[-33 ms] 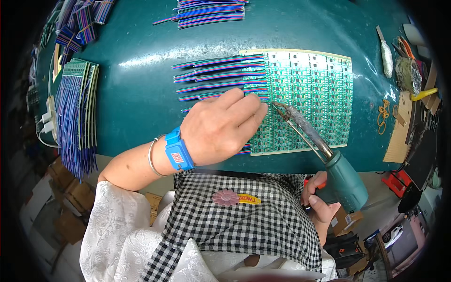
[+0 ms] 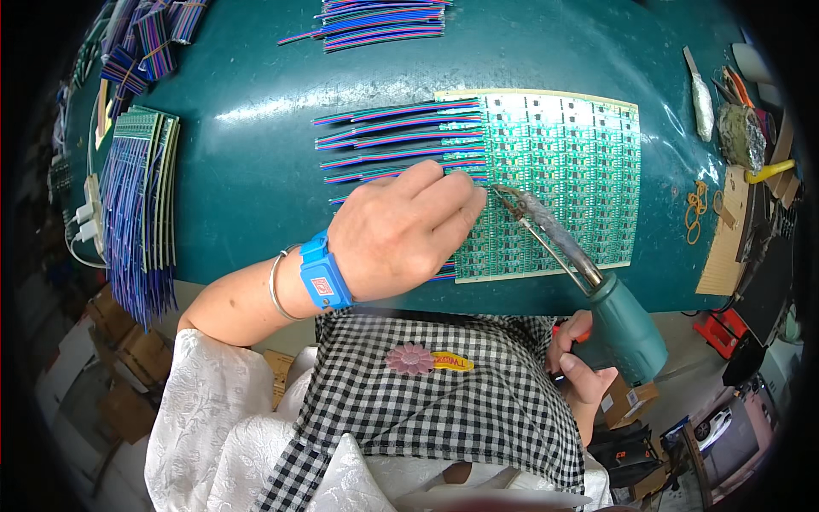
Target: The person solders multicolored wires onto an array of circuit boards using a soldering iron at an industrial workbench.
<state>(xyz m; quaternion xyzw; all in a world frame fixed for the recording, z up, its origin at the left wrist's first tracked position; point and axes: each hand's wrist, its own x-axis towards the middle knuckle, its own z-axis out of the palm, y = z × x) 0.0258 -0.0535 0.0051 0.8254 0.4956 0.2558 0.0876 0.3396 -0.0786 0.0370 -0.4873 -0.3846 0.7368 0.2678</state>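
Observation:
My left hand point(image 2: 405, 226), with a blue wrist strap, rests over the left edge of a green circuit board panel point(image 2: 563, 196). Its fingers are pinched on a multicoloured ribbon wire point(image 2: 365, 177), whose end at the board lies hidden under the fingertips. Several more ribbon wires point(image 2: 397, 130) lie side by side above it, their right ends on the panel's edge. In my right hand point(image 2: 580, 369) is a soldering gun point(image 2: 627, 328) with a green body. Its tip touches or hovers just over the panel, right beside my left fingertips; a thin guide tube runs along the barrel.
Bundled ribbon wires point(image 2: 384, 26) lie at the far edge, others at the far left. A stack of panels with wires attached point(image 2: 141, 205) stands at left. Rubber bands point(image 2: 696, 213), a cardboard strip point(image 2: 725, 235) and hand tools point(image 2: 738, 90) are at right. The green table point(image 2: 256, 188) ends before my checked apron.

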